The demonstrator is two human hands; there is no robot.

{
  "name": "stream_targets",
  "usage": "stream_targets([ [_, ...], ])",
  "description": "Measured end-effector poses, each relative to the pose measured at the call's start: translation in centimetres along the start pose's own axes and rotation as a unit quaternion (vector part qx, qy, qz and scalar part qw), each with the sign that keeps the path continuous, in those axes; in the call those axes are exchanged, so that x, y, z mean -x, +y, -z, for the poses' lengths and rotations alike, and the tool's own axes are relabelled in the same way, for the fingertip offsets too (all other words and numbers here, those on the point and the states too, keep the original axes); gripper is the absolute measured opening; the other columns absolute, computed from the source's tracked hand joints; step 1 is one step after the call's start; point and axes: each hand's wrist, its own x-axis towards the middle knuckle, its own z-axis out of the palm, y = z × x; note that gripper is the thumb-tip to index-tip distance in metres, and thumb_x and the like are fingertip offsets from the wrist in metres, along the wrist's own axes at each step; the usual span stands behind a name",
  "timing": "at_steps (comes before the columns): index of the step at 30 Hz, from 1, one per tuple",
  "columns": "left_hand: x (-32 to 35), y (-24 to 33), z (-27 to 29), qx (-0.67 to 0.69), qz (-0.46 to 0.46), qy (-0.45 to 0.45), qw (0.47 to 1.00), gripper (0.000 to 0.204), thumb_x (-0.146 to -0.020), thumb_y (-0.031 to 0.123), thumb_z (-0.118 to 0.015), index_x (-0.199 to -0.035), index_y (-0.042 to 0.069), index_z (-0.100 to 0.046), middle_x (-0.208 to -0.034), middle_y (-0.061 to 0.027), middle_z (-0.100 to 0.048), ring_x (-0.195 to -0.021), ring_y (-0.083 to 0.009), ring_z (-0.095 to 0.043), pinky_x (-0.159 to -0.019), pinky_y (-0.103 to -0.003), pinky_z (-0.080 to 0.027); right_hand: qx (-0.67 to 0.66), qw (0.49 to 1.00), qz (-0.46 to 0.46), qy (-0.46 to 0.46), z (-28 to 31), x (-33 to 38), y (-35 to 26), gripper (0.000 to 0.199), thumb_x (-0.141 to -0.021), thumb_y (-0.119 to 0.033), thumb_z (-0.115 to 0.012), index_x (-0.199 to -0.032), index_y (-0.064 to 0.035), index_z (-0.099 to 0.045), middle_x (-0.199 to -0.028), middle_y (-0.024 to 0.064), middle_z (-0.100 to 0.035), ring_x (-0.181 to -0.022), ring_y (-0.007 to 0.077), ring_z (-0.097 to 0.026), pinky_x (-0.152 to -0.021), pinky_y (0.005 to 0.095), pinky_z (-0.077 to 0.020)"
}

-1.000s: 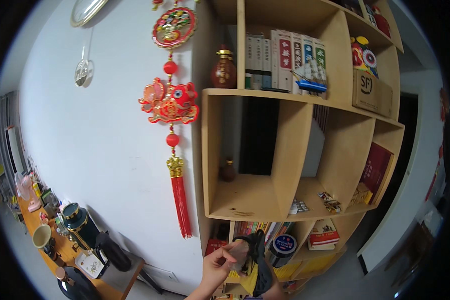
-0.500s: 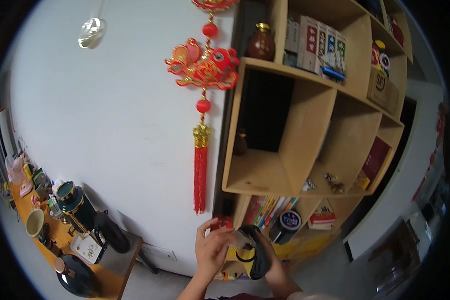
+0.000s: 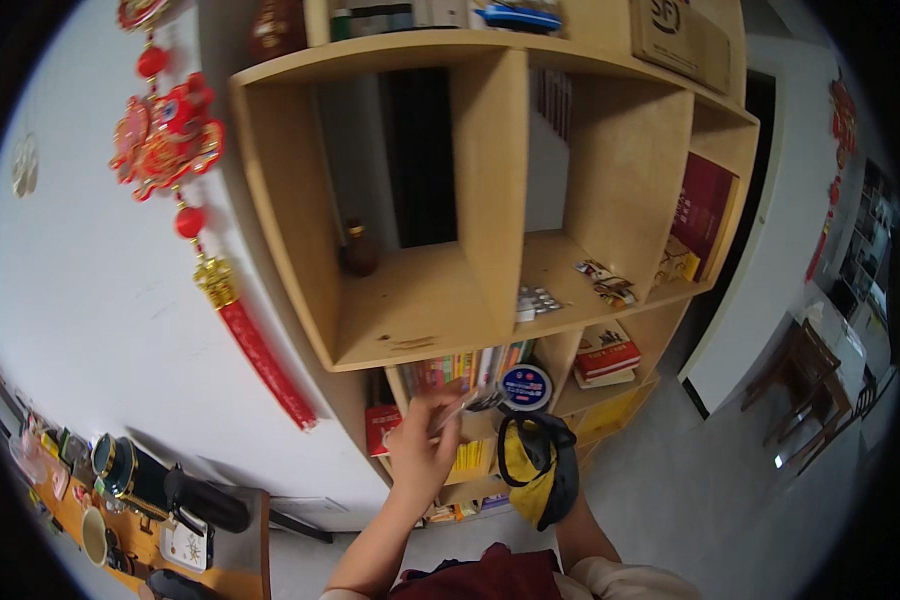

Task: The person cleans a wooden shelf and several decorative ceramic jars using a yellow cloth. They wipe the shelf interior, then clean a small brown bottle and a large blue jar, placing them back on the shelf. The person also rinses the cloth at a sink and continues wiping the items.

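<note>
My left hand (image 3: 425,448) is raised in front of the shelf, fingers closed on a small clear plastic piece (image 3: 457,408) with something dark at its far end. Its exact kind is too blurred to tell. To the right, my right hand (image 3: 572,512) grips a black and yellow fabric pouch (image 3: 542,470) from behind and below. A black loop hangs on the pouch's left side, and most of the right hand's fingers are hidden by it. Just beyond the pouch stands a dark jar (image 3: 526,388) with a blue lid.
A wooden shelf unit (image 3: 515,150) rises ahead, holding a small brown vase (image 3: 359,250), blister packs (image 3: 537,302), and red books (image 3: 606,352). A red hanging ornament (image 3: 175,135) is on the left wall. At lower left, a table bears a black kettle (image 3: 205,500) and white tray (image 3: 188,545).
The view has turned right, bringing the shelf toward the middle. My left hand has drawn the clear piece away from the pouch's opening, while my right hand still holds the pouch.
</note>
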Motion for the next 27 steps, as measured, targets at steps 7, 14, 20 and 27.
stream_targets([
  [7, -9.3, 0.6, -12.5, -0.200, -0.220, -0.098, 0.950, 0.029, -0.079, 0.004, -0.059, -0.105, 0.001, -0.048, -0.084, -0.0194, -0.062, -0.074, -0.0317, -0.064, -0.060, -0.035, -0.052, -0.098, 0.995, 0.030, 0.013, 1.6, 0.8, -4.0, 0.033, -0.088, -0.035, -0.050, -0.108, -0.0092, -0.054, -0.103, 0.0073, -0.061, -0.090, 0.0203, -0.061, -0.078, 0.0320, -0.0512],
  [14, -12.7, -1.3, -16.8, -0.259, -0.283, -0.093, 0.919, 0.035, -0.079, 0.014, -0.063, -0.107, 0.002, -0.048, -0.116, -0.0248, -0.050, -0.114, -0.0374, -0.046, -0.091, -0.042, -0.042, -0.031, 0.994, 0.094, 0.049, 2.0, 0.4, -5.7, 0.039, -0.085, -0.039, -0.049, -0.105, -0.0061, -0.057, -0.099, 0.0108, -0.062, -0.088, 0.0241, -0.061, -0.075, 0.0347, -0.0526],
  [20, -13.2, 3.2, -7.9, -0.256, -0.313, 0.132, 0.905, 0.022, -0.082, 0.017, -0.064, -0.067, 0.001, -0.059, -0.066, -0.0067, -0.061, -0.056, -0.0130, -0.057, -0.047, -0.024, -0.044, -0.012, 0.996, 0.026, -0.079, 4.9, -1.6, -6.6, 0.037, -0.089, -0.036, -0.048, -0.109, -0.0047, -0.053, -0.105, 0.0078, -0.060, -0.094, 0.0185, -0.058, -0.084, 0.0310, -0.0482],
  [27, -24.5, -8.1, 3.6, -0.510, 0.047, 0.082, 0.855, 0.042, -0.085, 0.035, -0.057, -0.101, -0.003, -0.053, -0.089, -0.0229, -0.062, -0.085, -0.0354, -0.062, -0.073, -0.042, -0.050, 0.107, 0.979, 0.086, -0.148, 2.5, -3.7, -4.5, 0.033, -0.089, -0.025, -0.050, -0.113, -0.0030, -0.054, -0.106, 0.0114, -0.062, -0.097, 0.0222, -0.059, -0.087, 0.0312, -0.0471],
])
